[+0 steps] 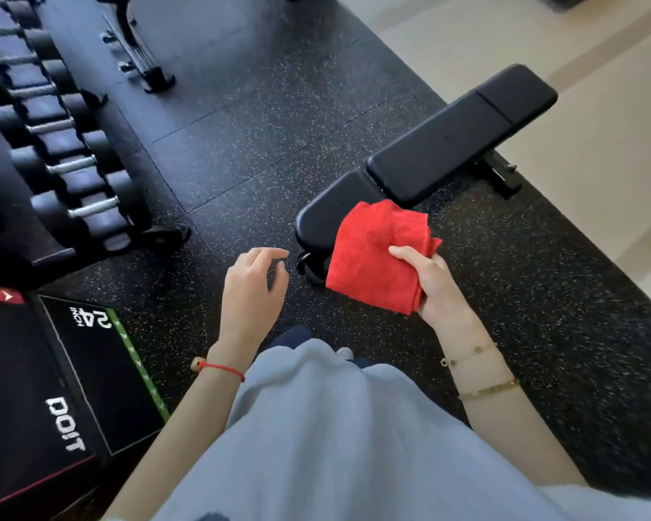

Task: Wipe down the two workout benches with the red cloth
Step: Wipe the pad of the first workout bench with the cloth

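The folded red terry cloth (376,253) sits right of the frame's centre, pinched by the right hand (433,283): thumb on top, fingers curled beneath its lower right edge. It hangs in front of the near end of the black padded workout bench (448,144), which runs from the centre toward the upper right; whether cloth and pad touch cannot be told. The cloth looks light, soft and limp, likely to bunch or unfold, so a flat palm over the folded stack should serve better for wiping than this edge pinch. The bench pad looks smooth and firm, probably easy to glide across. The left hand (252,291), at lower centre, holds nothing, fingers loosely curled above the speckled black rubber floor (241,144).

A second bench is not clearly seen; only a metal frame base (140,58) shows at the upper left, cut by the frame edge. The dumbbell rack (53,144) on the left and the black plyo box (91,370) at lower left are also cropped. The bench's near foot is hidden behind the cloth.
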Motion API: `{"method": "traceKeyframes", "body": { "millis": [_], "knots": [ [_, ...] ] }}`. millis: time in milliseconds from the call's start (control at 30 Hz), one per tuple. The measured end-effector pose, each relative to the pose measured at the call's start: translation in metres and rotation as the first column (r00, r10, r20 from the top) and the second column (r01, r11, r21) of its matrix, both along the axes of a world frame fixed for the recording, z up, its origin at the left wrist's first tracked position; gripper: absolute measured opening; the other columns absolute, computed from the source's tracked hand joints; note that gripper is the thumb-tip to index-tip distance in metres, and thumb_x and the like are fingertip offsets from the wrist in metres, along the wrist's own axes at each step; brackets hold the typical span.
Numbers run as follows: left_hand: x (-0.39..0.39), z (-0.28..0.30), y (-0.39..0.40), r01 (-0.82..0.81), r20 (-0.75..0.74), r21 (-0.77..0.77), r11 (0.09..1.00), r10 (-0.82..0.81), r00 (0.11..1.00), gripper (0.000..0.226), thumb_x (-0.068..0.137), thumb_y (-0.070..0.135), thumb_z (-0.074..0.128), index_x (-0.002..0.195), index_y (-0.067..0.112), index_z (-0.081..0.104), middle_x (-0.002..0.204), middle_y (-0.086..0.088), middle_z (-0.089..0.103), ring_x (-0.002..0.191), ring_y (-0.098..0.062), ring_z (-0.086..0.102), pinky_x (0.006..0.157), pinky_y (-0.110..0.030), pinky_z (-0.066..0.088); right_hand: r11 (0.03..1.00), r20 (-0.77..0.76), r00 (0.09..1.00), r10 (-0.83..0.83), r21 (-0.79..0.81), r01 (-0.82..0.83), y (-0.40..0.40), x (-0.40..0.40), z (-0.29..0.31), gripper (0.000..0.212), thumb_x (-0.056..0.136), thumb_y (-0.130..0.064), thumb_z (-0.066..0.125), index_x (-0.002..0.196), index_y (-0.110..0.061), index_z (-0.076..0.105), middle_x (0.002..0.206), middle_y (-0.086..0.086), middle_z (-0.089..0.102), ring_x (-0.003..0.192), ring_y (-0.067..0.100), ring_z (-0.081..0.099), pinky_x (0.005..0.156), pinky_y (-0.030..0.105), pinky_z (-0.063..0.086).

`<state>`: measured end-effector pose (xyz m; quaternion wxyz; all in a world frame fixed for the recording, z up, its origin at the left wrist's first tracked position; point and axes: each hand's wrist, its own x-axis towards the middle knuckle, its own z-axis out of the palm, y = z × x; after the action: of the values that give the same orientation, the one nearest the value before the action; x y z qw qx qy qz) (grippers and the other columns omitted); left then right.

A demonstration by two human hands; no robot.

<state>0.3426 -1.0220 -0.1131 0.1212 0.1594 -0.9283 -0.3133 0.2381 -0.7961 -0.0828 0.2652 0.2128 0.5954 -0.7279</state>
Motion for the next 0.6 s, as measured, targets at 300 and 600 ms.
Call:
{"method": "traceKeyframes", "body": {
  "millis": [300, 600],
  "knots": [
    [-0.089, -0.007, 0.027, -0.008, 0.051, 0.014, 1.0, 0.008, 0.999, 0.017, 0.095, 0.013, 0.056, 0.108, 0.013, 0.068, 0.104, -0.002, 0.07, 0.095, -0.026, 0.061, 0.088, -0.045, 0.05, 1.0, 0.035, 0.999, -0.014, 0.0, 0.014, 0.033, -0.086, -0.017, 0.025, 0.086, -0.011, 0.068, 0.11, -0.005, 0.068, 0.102, 0.013, 0.074, 0.093, 0.026, 0.072, 0.073, 0.033, 0.059],
    [-0.192, -0.024, 0.037, -0.048, 0.062, 0.016, 0.999, 0.047, 0.997, 0.017, 0.095, 0.012, 0.056, 0.106, 0.013, 0.069, 0.102, -0.001, 0.071, 0.095, -0.024, 0.061, 0.087, -0.043, 0.049, 0.996, 0.03, 0.997, 0.071, 0.053, -0.073, 0.029, -0.202, -0.04, 0.029, 0.084, -0.01, 0.071, 0.112, -0.009, 0.066, 0.11, 0.013, 0.072, 0.101, 0.027, 0.069, 0.087, 0.04, 0.056]
  ]
}}
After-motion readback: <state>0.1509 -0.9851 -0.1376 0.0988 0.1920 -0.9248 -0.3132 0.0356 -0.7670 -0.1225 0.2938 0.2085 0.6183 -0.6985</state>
